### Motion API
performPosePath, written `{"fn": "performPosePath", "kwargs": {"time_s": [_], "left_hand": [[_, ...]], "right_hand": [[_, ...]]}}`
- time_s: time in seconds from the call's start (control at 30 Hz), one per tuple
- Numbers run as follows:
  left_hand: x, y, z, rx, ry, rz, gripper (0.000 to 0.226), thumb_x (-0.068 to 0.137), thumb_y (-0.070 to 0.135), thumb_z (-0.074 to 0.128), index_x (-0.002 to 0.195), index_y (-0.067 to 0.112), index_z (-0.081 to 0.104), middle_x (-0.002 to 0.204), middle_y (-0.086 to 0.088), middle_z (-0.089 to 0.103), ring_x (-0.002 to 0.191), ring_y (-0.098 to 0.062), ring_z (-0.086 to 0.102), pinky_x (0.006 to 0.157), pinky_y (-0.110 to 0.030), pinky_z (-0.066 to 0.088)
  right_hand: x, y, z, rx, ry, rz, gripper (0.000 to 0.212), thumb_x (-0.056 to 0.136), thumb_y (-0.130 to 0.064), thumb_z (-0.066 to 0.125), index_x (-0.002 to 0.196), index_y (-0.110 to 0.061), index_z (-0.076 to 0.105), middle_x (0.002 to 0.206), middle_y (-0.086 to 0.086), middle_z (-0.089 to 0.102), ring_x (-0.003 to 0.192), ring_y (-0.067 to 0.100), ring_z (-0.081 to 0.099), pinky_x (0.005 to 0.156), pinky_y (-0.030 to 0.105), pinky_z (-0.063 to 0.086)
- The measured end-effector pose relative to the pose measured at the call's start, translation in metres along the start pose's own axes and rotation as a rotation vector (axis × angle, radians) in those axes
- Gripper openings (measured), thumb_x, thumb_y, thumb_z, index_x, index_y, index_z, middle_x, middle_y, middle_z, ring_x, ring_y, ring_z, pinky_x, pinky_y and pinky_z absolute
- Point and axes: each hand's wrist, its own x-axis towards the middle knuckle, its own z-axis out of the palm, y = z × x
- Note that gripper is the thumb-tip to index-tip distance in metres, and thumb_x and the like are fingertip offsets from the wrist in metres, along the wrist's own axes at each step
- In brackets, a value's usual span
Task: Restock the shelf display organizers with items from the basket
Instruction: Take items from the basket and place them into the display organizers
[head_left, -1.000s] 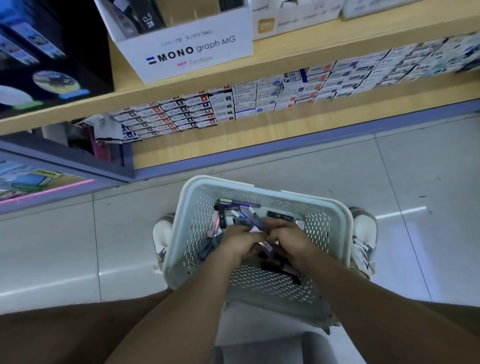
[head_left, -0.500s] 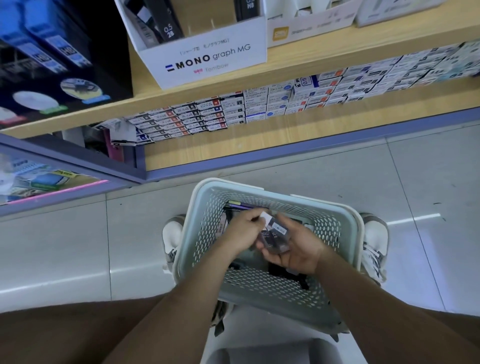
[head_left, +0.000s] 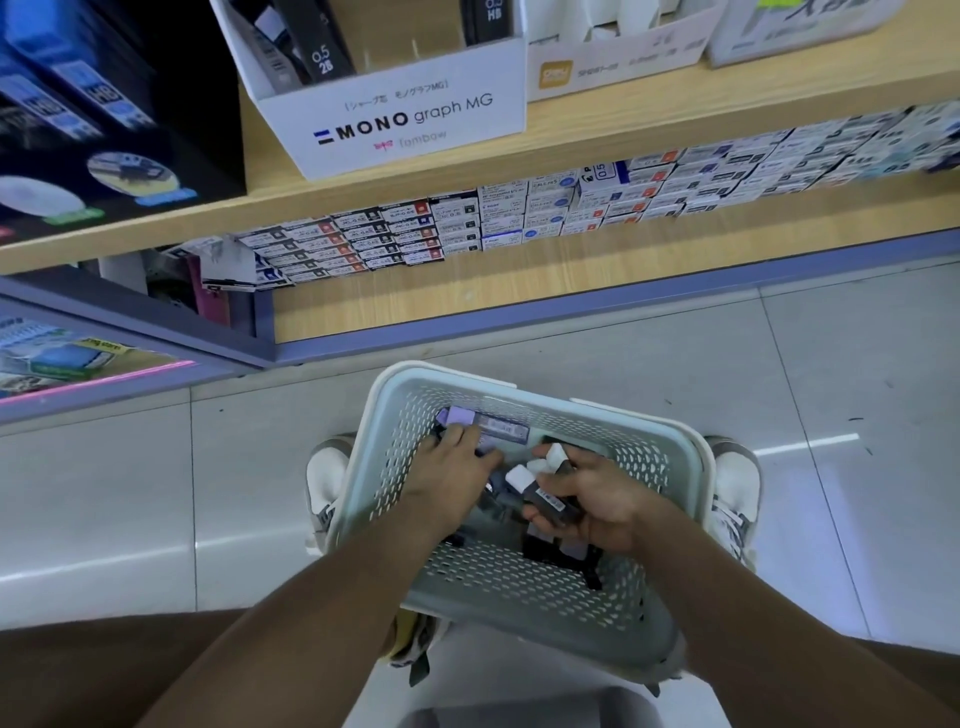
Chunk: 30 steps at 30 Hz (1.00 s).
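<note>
A pale green perforated basket (head_left: 644, 447) rests on my lap, holding small dark and lilac lead cases. My right hand (head_left: 597, 501) grips a bundle of dark lead cases (head_left: 545, 496) with white caps over the basket's middle. My left hand (head_left: 449, 467) reaches into the basket's far left corner, its fingers on a lilac case (head_left: 485, 423) lying there. On the wooden shelf above stands the white MONO graph display organizer (head_left: 405, 119) with dark lead packs upright inside.
A second white organizer (head_left: 613, 67) stands to the right of the MONO box. Rows of small boxed refills (head_left: 519, 213) fill the lower shelf. A black display (head_left: 104, 104) is at the left. My shoes (head_left: 324, 478) sit on the tiled floor.
My left hand has left the bundle and moved to the basket's far left corner onto a lilac case. My right hand keeps the bundle. The view has tilted up toward the shelf.
</note>
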Motion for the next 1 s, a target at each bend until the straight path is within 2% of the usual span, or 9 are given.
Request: {"fn": "performPosePath", "kwargs": {"time_s": [0.2,0.37,0.47,0.6,0.7,0.77,0.83,0.9,1.0], "left_hand": [[-0.003,-0.001,0.009,0.136,0.04,0.086,0.042,0.09,0.027,0.052,0.13,0.019,0.045,0.132,-0.01,0.04,0.127,-0.03,0.033,0.098,-0.045,0.029],[-0.001,-0.009,-0.007,0.109,0.065,0.155,0.042,0.079,0.024,0.063,0.12,0.016,0.06,0.116,-0.007,0.061,0.113,-0.028,0.053,0.093,-0.035,0.041],[-0.011,-0.017,-0.027,-0.277,0.037,0.067,0.031,0.082,0.019,0.063,0.112,0.019,0.06,0.11,-0.009,0.066,0.101,-0.028,0.062,0.08,-0.029,0.047],[-0.039,-0.022,-0.069,-0.754,-0.034,-0.079,0.035,0.084,0.031,0.07,0.117,0.026,0.06,0.106,0.008,0.064,0.093,-0.014,0.06,0.077,-0.025,0.046],[-0.067,-0.025,-0.109,-1.099,-0.127,-0.085,0.029,0.089,0.024,0.066,0.116,0.019,0.058,0.114,0.0,0.065,0.1,-0.016,0.062,0.082,-0.033,0.054],[-0.094,-0.026,-0.141,-1.38,-0.146,-0.048,0.026,0.094,0.015,0.06,0.12,0.016,0.057,0.116,-0.004,0.065,0.104,-0.018,0.062,0.075,-0.03,0.057],[-0.123,-0.027,-0.172,-1.609,-0.101,-0.015,0.026,0.094,0.013,0.057,0.12,0.012,0.057,0.111,-0.01,0.064,0.099,-0.021,0.063,0.075,-0.033,0.058],[-0.15,-0.027,-0.202,-1.761,-0.006,0.015,0.022,0.093,0.014,0.057,0.115,0.01,0.058,0.094,-0.011,0.062,0.078,-0.019,0.063,0.072,-0.037,0.059],[-0.185,-0.024,-0.24,-1.834,0.148,0.053,0.019,0.093,0.019,0.056,0.11,0.014,0.059,0.081,-0.006,0.059,0.066,-0.015,0.059,0.056,-0.027,0.053]], "right_hand": [[-0.009,-0.006,0.006,-0.186,-0.017,0.058,0.029,0.093,0.003,0.048,0.116,-0.012,0.058,0.073,0.016,0.064,0.046,0.021,0.055,0.046,0.024,0.045],[-0.026,-0.02,0.008,-0.37,-0.065,0.021,0.026,0.086,-0.018,0.073,0.109,-0.016,0.063,0.066,0.003,0.062,0.045,0.012,0.046,0.043,0.017,0.036],[-0.041,-0.029,0.013,-0.265,-0.084,-0.02,0.027,0.082,-0.016,0.075,0.108,-0.016,0.068,0.068,0.004,0.062,0.047,0.013,0.047,0.044,0.018,0.039],[-0.073,-0.046,0.021,-0.103,-0.187,-0.159,0.027,0.074,-0.012,0.072,0.102,-0.012,0.071,0.072,0.01,0.063,0.057,0.02,0.056,0.044,0.021,0.043],[-0.1,-0.061,0.028,0.067,-0.234,-0.247,0.022,0.069,-0.003,0.072,0.091,-0.005,0.07,0.073,0.014,0.062,0.056,0.02,0.061,0.044,0.022,0.048],[-0.119,-0.07,0.038,0.148,-0.268,-0.293,0.02,0.065,0.0,0.076,0.081,-0.006,0.067,0.072,0.014,0.06,0.055,0.02,0.059,0.045,0.022,0.048],[-0.139,-0.08,0.053,0.173,-0.254,-0.349,0.019,0.066,0.002,0.067,0.08,-0.009,0.059,0.069,0.011,0.056,0.053,0.017,0.054,0.043,0.019,0.043],[-0.163,-0.09,0.072,0.138,-0.243,-0.43,0.017,0.071,0.003,0.059,0.082,-0.008,0.054,0.065,0.009,0.053,0.049,0.015,0.051,0.041,0.018,0.037],[-0.205,-0.107,0.105,0.016,-0.263,-0.586,0.018,0.085,0.007,0.052,0.083,-0.01,0.055,0.06,0.007,0.05,0.047,0.014,0.048,0.041,0.019,0.035]]}}
